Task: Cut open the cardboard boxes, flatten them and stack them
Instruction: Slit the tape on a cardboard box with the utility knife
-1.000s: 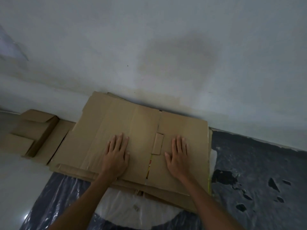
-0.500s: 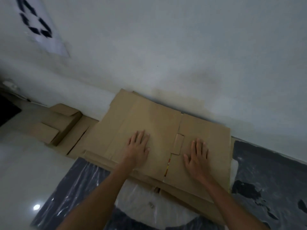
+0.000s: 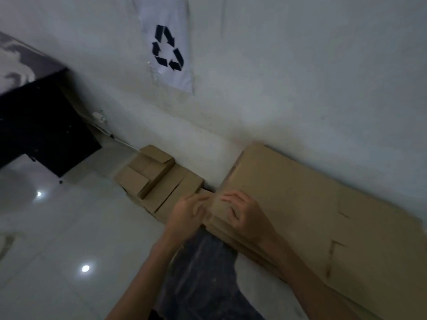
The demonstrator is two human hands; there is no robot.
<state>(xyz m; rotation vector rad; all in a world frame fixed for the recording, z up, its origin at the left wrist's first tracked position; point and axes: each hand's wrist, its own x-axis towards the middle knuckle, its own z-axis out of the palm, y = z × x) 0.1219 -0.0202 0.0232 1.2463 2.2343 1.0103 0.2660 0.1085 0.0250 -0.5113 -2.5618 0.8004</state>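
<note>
A stack of large flattened cardboard boxes point(image 3: 300, 204) lies on the floor against the white wall, reaching to the right edge of the head view. My right hand point(image 3: 245, 213) rests curled on the stack's left corner. Just left of it, my left hand point(image 3: 187, 213) has its fingers at the left edge of the same stack. Whether either hand actually grips the cardboard is blurred. A smaller pile of flattened and folded boxes point(image 3: 152, 179) lies by the wall to the left of my hands.
A white sheet with a black recycling sign point(image 3: 167, 48) hangs on the wall. Dark furniture point(image 3: 37, 125) stands at the left. A dark plastic sheet point(image 3: 203, 269) lies under the stack's near edge. Glossy white floor tiles point(image 3: 57, 239) stretch to the left.
Both hands have left the middle of the top cardboard, where they lay flat, and come together at the stack's left corner. The view has swung left, showing the recycling sign and the furniture.
</note>
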